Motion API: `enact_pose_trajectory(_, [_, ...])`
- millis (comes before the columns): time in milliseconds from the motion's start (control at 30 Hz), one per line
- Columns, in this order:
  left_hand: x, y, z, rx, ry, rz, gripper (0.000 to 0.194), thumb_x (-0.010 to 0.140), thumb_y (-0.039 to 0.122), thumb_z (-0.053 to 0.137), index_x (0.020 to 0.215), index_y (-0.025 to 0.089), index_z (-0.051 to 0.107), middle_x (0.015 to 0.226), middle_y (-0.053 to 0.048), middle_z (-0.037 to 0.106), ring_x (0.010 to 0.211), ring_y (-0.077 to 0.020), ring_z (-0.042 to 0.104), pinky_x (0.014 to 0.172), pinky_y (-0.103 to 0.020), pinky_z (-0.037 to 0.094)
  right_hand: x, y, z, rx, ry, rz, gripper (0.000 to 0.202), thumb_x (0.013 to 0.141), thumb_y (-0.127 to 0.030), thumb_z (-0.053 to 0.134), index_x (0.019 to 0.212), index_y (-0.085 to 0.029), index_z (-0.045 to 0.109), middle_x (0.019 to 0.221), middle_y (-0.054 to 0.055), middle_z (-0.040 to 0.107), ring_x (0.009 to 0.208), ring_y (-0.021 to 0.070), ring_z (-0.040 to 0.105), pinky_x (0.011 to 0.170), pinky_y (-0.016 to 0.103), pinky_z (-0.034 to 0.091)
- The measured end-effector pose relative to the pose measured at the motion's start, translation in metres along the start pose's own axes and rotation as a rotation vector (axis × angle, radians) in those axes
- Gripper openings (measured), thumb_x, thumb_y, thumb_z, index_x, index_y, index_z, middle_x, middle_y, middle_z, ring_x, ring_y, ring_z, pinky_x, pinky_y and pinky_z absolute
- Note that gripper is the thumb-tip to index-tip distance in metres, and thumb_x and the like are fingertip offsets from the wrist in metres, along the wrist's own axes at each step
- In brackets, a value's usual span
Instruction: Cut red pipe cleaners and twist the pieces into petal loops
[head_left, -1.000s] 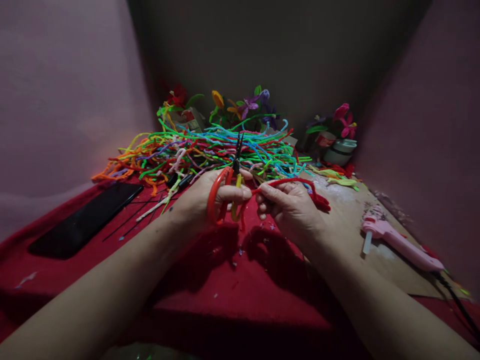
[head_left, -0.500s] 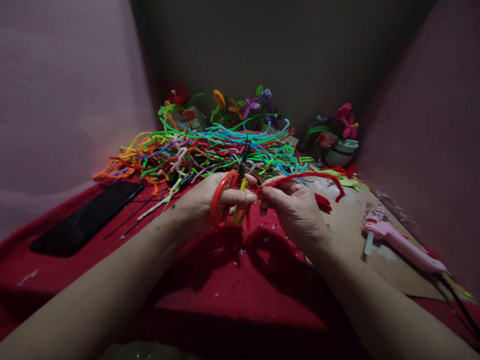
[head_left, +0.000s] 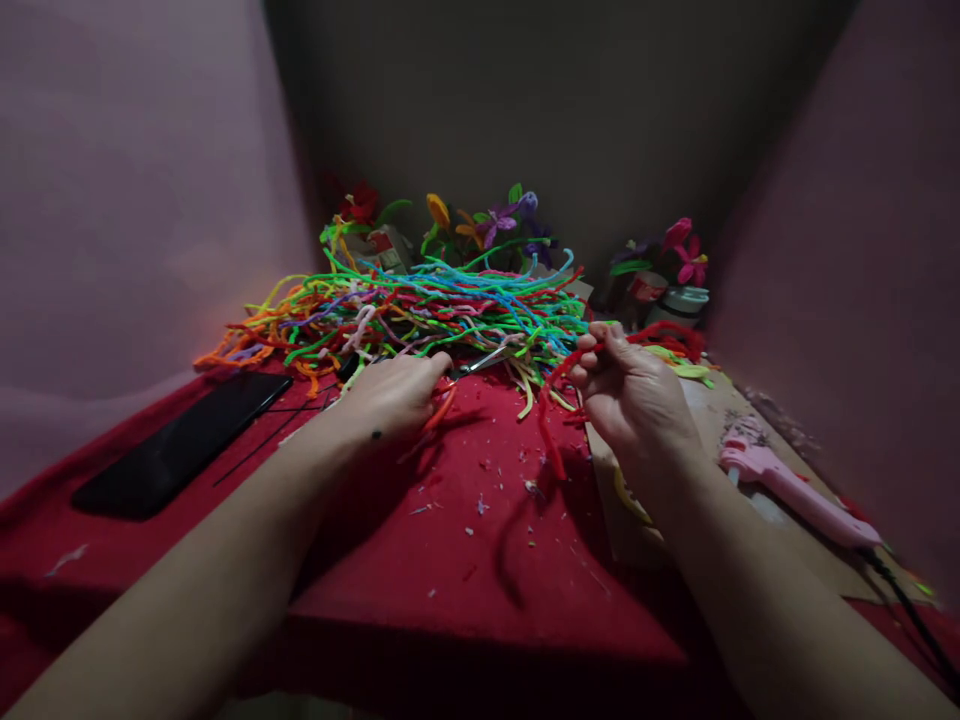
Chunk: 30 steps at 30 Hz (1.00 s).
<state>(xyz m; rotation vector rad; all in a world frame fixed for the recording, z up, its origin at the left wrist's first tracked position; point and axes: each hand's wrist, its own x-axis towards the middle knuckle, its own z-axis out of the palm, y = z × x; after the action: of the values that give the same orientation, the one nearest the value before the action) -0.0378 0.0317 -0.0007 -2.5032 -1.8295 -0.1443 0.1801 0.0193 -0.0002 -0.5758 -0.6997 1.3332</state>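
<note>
In the head view, the left hand (head_left: 401, 392) was palm down over the left-centre section of the red-covered tabletop (head_left: 390, 600). Its fingers were curled over the handle end of the scissors (head_left: 484, 361); part of the orange-red handle (head_left: 442, 408) showed below them. The blades pointed right and away, toward the front edge of the pile of coloured fuzzy stems (head_left: 450, 300). The underside of this hand was hidden, so the firmness of its grip could not be determined.

The right hand (head_left: 637, 390) was raised right of centre, closed, with a red fuzzy stem (head_left: 553, 440) pinched between thumb and fingers. One length of the stem hung down to the left of the hand; another red length extended behind it to the right.

A black phone (head_left: 184, 440) lay flat at the left, with thin dark rods (head_left: 255, 455) beside it. A pink glue gun (head_left: 799, 490) rested on a brown board (head_left: 787, 560) at the right, its cable running toward the near right corner. A curved yellow piece (head_left: 632, 498), partly hidden, was located beside the right wrist. Small scraps (head_left: 481, 507) were scattered between the arms. Fuzzy-stem flowers (head_left: 496, 222) stood behind the pile, and a pale lidded jar (head_left: 679, 303) stood at the rear right.
</note>
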Motion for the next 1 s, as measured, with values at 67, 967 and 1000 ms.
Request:
enact_pose_trajectory(67, [0.001,-0.007,0.001,0.131,-0.072,-0.032,0.036,0.081,0.037,0.037,0.109,0.024,0.056,0.092,-0.011,0.064,0.080,-0.0263,0.059,0.060,-0.032,0.042,0.000,0.000,0.001,0.016,-0.008,0.036,0.011,0.081,-0.016,0.052,0.073,-0.015,0.059,0.060,-0.002,0.058,0.048,0.0046,0.052,0.047,0.015,0.045])
enact_pose_trajectory(967, [0.001,0.036,0.010,-1.825,0.114,-0.198,0.024,0.074,0.032,0.063,0.069,0.009,0.065,0.054,-0.003,0.057,0.045,-0.0073,0.049,0.042,-0.017,0.038,0.001,0.023,0.000,0.119,-0.003,0.048,0.013,0.078,-0.029,0.054,0.073,-0.017,0.057,0.055,-0.002,0.058,0.054,0.0100,0.054,0.061,0.027,0.045])
enact_pose_trajectory(1000, [0.001,0.036,0.010,-1.846,0.126,-0.166,0.024,0.076,0.032,0.060,0.071,0.009,0.065,0.059,-0.005,0.060,0.049,-0.0087,0.052,0.046,-0.018,0.041,-0.001,0.024,0.000,0.069,-0.013,0.043,0.014,0.078,-0.030,0.054,0.076,-0.017,0.057,0.054,-0.003,0.057,0.053,0.0101,0.053,0.060,0.026,0.044])
